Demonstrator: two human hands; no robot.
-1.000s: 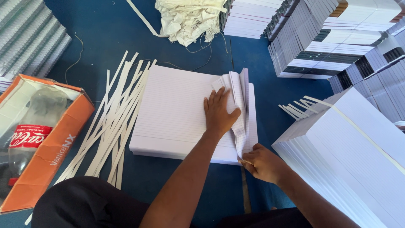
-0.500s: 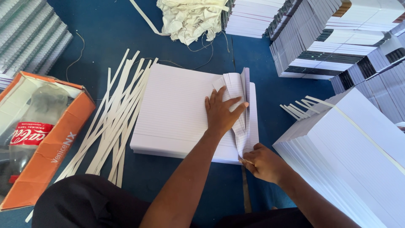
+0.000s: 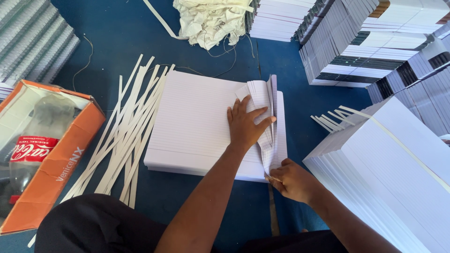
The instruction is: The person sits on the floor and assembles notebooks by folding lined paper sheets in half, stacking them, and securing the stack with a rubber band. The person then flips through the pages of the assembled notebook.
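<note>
Orange box (image 3: 56, 164): far left, lying open with a clear plastic bottle (image 3: 35, 140) inside, set aside well apart from the hands.
Paper strips (image 3: 126, 136): long white offcuts fanned in a loose heap just beside the left edge of the ruled stack, seemingly pushed clear of the sheets.
Ruled paper stack (image 3: 197, 122): middle of the blue surface (image 3: 117, 42), lying flat; its right edge lifted into a curl of sheets (image 3: 263, 100).
Left hand (image 3: 246, 125): fingers spread wide, palm pressed flat on the stack beside the curl, apparently to keep the lower sheets from sliding.
Right hand (image 3: 293, 180): closed in a pinch on the near corner of the lifted sheets, holding them up off the stack.
Banded pile (image 3: 389, 173): right, a tall pile of ruled paper with a thin strip across it.
Notebook stacks (image 3: 347, 42): ranked along the top right.
</note>
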